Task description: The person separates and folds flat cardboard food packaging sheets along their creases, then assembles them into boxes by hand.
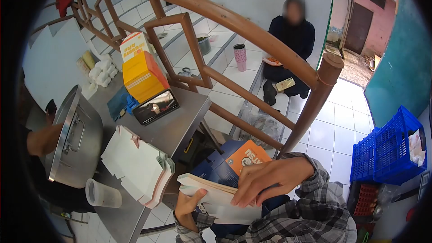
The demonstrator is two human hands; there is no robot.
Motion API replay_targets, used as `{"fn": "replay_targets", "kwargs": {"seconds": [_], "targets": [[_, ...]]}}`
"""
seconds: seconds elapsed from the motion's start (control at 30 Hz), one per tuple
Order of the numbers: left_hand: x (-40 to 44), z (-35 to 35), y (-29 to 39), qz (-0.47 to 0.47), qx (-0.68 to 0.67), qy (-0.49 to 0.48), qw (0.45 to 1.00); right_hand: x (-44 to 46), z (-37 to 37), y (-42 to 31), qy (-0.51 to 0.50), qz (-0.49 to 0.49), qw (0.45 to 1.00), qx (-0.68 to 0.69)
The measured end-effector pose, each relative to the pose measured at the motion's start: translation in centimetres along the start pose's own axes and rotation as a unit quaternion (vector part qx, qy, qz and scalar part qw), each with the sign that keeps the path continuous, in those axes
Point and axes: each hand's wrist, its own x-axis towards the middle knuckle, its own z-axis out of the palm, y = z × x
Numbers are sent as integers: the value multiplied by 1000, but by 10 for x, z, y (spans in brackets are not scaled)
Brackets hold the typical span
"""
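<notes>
My left hand (191, 203) grips the near left end of a white folded cardboard carton (225, 208), thumb on top. On the carton's upper right edge lies my right hand (273, 181), its bent fingers pressing the folded layers. Just beyond the carton are blue and orange printed cartons (245, 156) with partly hidden lettering. To the left, a stack of flat white cartons (137, 166) rests on the metal table (182, 130), overhanging its edge.
A phone (155, 107) playing video leans by a yellow box (143, 75). A plastic cup (104, 194) stands near a large metal pot (76, 141) touched by another person's arm (45, 139). Beyond the brown railing (252, 20) a person (292, 40) sits. Blue crates (382, 150) stand right.
</notes>
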Motion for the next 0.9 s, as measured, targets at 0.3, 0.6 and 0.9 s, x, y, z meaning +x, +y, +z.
{"fn": "replay_targets", "kwargs": {"seconds": [0.3,0.6,0.9], "targets": [[1,-18,0,-42,-28,-77,996,21,0,13,-7,-48,999,-25],[-23,24,59,40,95,-3,995,5,16,13,149,28,988,-26],[-69,35,73,-171,365,29,915,6,21,30,249,98,957,107]]}}
